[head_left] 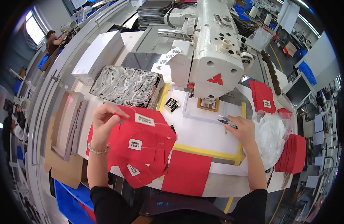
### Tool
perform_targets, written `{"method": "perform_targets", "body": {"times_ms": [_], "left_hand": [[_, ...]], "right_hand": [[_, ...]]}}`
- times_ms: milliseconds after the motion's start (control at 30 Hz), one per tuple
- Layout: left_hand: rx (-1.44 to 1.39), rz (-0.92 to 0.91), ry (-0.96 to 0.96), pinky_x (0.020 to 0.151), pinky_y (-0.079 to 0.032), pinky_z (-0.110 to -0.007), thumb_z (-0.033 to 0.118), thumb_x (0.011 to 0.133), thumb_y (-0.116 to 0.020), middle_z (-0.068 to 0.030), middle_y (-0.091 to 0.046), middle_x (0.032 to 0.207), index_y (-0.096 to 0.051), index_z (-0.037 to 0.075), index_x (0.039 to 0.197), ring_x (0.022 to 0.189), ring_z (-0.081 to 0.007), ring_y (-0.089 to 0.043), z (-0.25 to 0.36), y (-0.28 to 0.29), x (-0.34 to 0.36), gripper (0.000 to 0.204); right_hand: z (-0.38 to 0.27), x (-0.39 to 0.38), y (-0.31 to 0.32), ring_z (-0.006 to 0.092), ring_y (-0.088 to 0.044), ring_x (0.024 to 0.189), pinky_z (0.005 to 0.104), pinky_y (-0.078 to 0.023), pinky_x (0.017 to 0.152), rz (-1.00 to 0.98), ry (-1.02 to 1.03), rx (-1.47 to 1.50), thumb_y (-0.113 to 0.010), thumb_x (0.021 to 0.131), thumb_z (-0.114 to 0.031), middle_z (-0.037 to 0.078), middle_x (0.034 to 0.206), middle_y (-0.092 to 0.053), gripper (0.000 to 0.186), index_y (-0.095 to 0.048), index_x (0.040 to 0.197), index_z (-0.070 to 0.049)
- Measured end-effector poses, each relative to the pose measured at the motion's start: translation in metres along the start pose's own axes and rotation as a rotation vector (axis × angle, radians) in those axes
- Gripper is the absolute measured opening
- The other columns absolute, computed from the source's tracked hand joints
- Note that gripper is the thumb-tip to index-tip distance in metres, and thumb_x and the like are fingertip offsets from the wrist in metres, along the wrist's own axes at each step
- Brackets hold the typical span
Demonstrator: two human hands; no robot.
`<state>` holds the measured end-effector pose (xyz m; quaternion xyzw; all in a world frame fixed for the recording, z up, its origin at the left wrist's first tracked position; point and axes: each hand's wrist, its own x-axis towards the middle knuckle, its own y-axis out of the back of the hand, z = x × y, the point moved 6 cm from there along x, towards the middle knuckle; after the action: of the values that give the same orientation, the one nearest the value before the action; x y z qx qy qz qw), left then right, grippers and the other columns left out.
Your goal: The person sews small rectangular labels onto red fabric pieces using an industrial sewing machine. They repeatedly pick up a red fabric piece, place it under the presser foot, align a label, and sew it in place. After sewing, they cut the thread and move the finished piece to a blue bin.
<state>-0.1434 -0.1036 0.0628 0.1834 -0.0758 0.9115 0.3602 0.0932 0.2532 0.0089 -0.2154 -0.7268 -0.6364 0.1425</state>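
Observation:
My left hand [104, 123] pinches the upper edge of a red fabric piece [131, 111] that bears a white label and a loose thread. Beneath it lies a pile of red labelled fabric pieces [121, 130], fanned out unevenly. Off to the right, my right hand [242, 130] is closed around small thread snips [228, 122], whose dark blades point left and stand apart. These are over the white work plate [213, 128], in front of the needle area of a white sewing machine [216, 63]. A plain red fabric piece [187, 172] lies flat near the table's front edge.
An open box of bundled white labels [127, 86] stands behind the pile. Left of it are a long white box [99, 56] and an empty cardboard tray [67, 125]. At right, more red pieces [292, 154] lie beside a clear plastic bag [269, 140].

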Motion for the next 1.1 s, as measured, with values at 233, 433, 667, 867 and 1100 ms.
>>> {"method": "perform_targets", "body": {"times_ms": [233, 433, 667, 867, 1100], "left_hand": [[0.23, 0.066, 0.395, 0.058, -0.052, -0.022, 0.016, 0.093, -0.063, -0.0118, -0.069, 0.089, -0.062, -0.001, 0.089, 0.072, -0.0107, -0.064, -0.032, 0.081, -0.097, 0.017], [0.611, 0.272, 0.488, 0.052, -0.047, -0.021, 0.013, 0.093, -0.063, -0.0039, -0.068, 0.082, -0.064, 0.0, 0.088, 0.06, -0.0051, -0.057, -0.031, 0.092, -0.111, 0.014], [0.995, 0.079, 0.267, 0.06, -0.048, -0.03, 0.012, 0.079, -0.075, -0.0057, -0.068, 0.081, -0.067, 0.004, 0.088, 0.066, -0.0182, -0.062, -0.017, 0.018, -0.065, 0.014], [1.087, -0.154, -0.023, 0.074, -0.047, -0.038, 0.012, 0.075, -0.077, -0.0063, -0.064, 0.08, -0.067, 0.007, 0.089, 0.08, -0.0253, -0.06, -0.021, -0.047, -0.039, 0.018], [0.901, -0.318, -0.179, 0.07, -0.044, -0.035, 0.01, 0.074, -0.076, -0.0043, -0.063, 0.081, -0.066, 0.008, 0.087, 0.078, -0.0232, -0.059, -0.03, -0.126, -0.027, 0.017]], "right_hand": [[0.016, -0.042, 0.023, 0.022, -0.057, 0.055, 0.0315, -0.045, 0.054, 0.059, -0.137, 0.027, -0.084, 0.069, -0.026, 0.003, 0.078, -0.067, 0.035, -0.071, 0.097, -0.009], [0.021, -0.065, 0.039, 0.022, -0.054, 0.053, 0.0323, -0.042, 0.053, 0.056, -0.22, -0.031, -0.081, 0.073, -0.024, 0.003, 0.076, -0.066, 0.031, -0.071, 0.098, -0.008], [0.026, -0.089, 0.049, 0.0219, -0.05, 0.054, 0.0334, -0.038, 0.056, 0.069, -0.296, -0.147, -0.078, 0.078, -0.023, 0.004, 0.076, -0.065, 0.03, -0.07, 0.102, -0.007], [0.023, -0.104, 0.051, 0.0217, -0.052, 0.057, 0.034, -0.04, 0.058, 0.03, -0.403, -0.167, -0.076, 0.081, -0.021, 0.006, 0.082, -0.066, 0.03, -0.069, 0.105, -0.006], [-0.013, -0.117, 0.044, 0.0278, -0.056, 0.061, 0.0372, -0.046, 0.062, 0.12, -0.694, 0.202, -0.074, 0.082, -0.013, 0.01, 0.076, -0.06, 0.032, -0.066, 0.112, -0.004]]}}
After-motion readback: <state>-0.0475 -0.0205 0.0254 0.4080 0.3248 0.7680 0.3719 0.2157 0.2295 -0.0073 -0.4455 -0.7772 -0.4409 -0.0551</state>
